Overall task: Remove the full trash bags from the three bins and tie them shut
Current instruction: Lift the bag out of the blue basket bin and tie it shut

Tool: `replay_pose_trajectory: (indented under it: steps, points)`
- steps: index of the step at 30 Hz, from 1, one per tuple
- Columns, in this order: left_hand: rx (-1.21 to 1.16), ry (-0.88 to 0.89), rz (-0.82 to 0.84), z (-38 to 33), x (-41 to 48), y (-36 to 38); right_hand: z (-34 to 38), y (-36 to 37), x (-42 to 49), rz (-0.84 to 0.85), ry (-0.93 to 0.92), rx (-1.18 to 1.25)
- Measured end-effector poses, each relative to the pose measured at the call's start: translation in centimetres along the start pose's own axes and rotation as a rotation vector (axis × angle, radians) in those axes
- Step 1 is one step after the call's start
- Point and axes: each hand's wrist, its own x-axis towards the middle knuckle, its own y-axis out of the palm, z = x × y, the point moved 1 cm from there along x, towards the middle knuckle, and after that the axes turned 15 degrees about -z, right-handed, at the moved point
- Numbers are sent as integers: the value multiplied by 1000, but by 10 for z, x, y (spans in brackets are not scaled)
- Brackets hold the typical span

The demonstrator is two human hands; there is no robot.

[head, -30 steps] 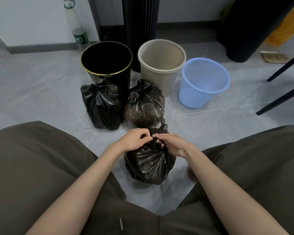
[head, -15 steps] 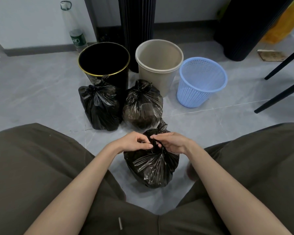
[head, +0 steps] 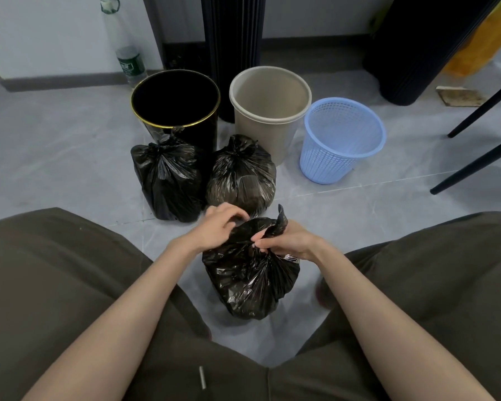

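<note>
We grasp the twisted neck of the third bag in our right hand, on the floor well before the beige bin. Our left hand curls over its top, grip unclear. A tied bag stands just before that bin.

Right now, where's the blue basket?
In the head view, the blue basket stands on the floor at the right end of the row, beside the beige bin.
</note>
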Motion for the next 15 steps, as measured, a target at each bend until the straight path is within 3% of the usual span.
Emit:
replay_pose_trajectory:
  steps: [4,9,12,15]
  points:
    - [185,48,300,-1,-8,18,9,-1,-4,-22,-144,-71]
    - [324,87,307,1,-10,23,11,-1,-3,-112,-328,-379]
    - [194,40,271,-3,-8,20,10,-1,-5,-271,-454,-505]
    - [-114,-190,224,-10,-9,21,2,1,-9,-432,-529,-466]
